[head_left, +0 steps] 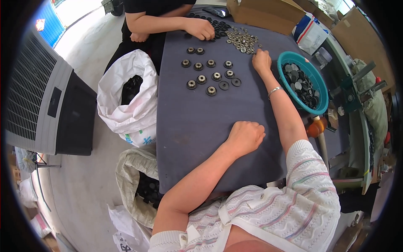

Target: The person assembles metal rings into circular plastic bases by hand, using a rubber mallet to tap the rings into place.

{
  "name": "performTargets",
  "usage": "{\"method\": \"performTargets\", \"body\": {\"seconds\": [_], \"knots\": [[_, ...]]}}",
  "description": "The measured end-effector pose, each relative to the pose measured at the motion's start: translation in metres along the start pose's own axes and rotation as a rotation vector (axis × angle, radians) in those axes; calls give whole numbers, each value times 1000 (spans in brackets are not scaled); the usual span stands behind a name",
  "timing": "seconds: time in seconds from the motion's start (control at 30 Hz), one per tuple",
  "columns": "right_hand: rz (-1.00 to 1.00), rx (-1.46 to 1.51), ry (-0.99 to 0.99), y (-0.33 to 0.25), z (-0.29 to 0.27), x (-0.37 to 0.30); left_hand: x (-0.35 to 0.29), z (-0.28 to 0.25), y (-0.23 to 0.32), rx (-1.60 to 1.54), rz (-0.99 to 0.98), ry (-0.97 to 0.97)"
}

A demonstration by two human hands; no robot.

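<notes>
My left hand (245, 137) rests curled on the grey table cover, its fingers closed and turned away so anything inside is hidden. Further off, my right hand (262, 61) has its fingers bent down at the right edge of a pile of small silver bearings (243, 40); what its fingertips hold, if anything, does not show. Between the arms and the far side lie several black round caps with a bearing seated in the middle (201, 79), set out in loose rows. Two flat black rings (223, 85) beside them have no bearing in them.
A teal basket (322, 90) of black and grey discs stands right of my right arm, near an orange-headed mallet (317, 127). Across the table a co-worker's hand (200, 28) touches black parts. White sacks (142, 105) stand along the left edge; a cardboard box (264, 16) is behind.
</notes>
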State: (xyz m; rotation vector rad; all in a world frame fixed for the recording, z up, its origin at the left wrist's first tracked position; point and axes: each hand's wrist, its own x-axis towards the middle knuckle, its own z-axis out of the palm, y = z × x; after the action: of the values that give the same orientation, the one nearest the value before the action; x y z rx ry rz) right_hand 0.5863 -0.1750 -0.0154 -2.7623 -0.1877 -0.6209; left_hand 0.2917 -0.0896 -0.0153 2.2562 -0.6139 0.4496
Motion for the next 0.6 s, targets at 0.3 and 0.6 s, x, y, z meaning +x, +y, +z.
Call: {"method": "performTargets", "body": {"seconds": [0.3, 0.6], "knots": [[-262, 475, -275, -15, -39, -48, 2, 3, 1, 8, -7, -8], [-600, 533, -473, -69, -63, -103, 2, 6, -1, -32, 16, 32]]}}
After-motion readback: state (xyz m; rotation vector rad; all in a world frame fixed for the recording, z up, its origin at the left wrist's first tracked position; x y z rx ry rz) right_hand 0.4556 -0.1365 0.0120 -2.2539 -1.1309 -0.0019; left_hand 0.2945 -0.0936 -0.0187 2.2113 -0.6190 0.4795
